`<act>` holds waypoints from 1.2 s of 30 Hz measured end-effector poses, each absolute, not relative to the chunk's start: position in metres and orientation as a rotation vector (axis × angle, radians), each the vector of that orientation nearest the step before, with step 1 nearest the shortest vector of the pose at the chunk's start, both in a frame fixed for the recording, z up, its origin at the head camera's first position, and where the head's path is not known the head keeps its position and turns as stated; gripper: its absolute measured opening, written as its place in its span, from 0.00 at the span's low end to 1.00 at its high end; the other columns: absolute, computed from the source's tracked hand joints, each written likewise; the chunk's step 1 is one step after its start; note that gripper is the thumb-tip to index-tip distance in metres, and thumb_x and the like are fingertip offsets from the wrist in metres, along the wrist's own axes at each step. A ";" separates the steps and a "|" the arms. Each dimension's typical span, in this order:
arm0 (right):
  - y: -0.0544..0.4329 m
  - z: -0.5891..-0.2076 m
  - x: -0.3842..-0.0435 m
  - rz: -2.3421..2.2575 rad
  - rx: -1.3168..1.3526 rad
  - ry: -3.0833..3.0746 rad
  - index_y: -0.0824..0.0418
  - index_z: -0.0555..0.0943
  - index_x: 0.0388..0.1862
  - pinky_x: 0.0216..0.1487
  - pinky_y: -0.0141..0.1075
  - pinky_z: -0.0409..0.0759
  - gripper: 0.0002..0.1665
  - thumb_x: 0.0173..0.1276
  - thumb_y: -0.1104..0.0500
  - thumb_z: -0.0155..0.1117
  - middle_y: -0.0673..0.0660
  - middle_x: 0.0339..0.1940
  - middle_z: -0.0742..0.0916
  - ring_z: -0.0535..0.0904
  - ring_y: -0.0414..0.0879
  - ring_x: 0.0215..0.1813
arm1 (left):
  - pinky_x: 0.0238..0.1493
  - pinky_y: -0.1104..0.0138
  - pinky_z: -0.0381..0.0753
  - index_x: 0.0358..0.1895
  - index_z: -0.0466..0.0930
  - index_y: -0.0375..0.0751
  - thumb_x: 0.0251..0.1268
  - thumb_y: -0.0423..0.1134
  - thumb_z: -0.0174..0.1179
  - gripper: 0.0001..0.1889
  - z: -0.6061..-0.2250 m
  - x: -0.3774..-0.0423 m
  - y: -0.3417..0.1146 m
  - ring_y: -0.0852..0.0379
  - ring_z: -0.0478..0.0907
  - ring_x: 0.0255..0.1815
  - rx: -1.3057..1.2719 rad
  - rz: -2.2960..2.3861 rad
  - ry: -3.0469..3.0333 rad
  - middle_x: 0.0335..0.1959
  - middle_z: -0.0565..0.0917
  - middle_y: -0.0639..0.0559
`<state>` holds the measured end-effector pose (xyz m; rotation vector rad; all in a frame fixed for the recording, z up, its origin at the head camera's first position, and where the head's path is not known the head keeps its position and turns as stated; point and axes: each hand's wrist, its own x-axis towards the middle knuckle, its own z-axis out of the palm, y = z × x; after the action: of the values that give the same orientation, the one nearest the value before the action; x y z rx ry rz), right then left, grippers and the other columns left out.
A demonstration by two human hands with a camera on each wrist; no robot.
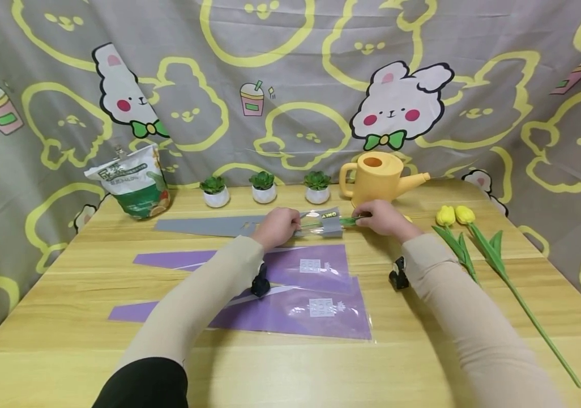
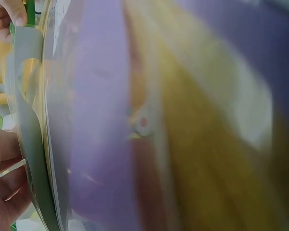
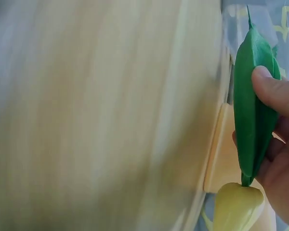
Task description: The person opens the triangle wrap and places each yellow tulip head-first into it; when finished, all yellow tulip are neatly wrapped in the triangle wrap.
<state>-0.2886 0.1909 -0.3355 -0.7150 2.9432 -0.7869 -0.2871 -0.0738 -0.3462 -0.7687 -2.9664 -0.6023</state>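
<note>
My right hand pinches an artificial yellow tulip by its green leaves. The yellow bloom hangs just below that hand in the right wrist view. The tulip's green stem runs into the clear end of a grey flower wrapping sleeve, lying across the back of the table. My left hand holds this sleeve near its middle; in the left wrist view its fingers are at the sleeve's edge. Two purple wrapping sleeves with clear fronts lie flat nearer to me.
Two more yellow tulips lie at the right. A yellow watering can stands behind my right hand. Several small potted succulents line the back edge. A white and green bag with a clip stands at the back left.
</note>
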 end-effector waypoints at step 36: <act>0.257 -0.332 -0.277 -0.917 -0.472 2.824 0.68 0.72 0.60 0.62 0.56 0.64 0.31 0.61 0.55 0.65 0.69 0.61 0.74 0.68 0.65 0.62 | 0.41 0.63 0.77 0.29 0.82 0.41 0.62 0.36 0.59 0.05 -0.346 -0.286 -0.079 0.54 0.79 0.34 -0.745 -0.612 -2.989 0.31 0.84 0.50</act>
<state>-0.2772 0.2572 -0.3322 -0.4715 2.8242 -0.9175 -0.2864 -0.0787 -0.3459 -0.7452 -2.9887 -0.6119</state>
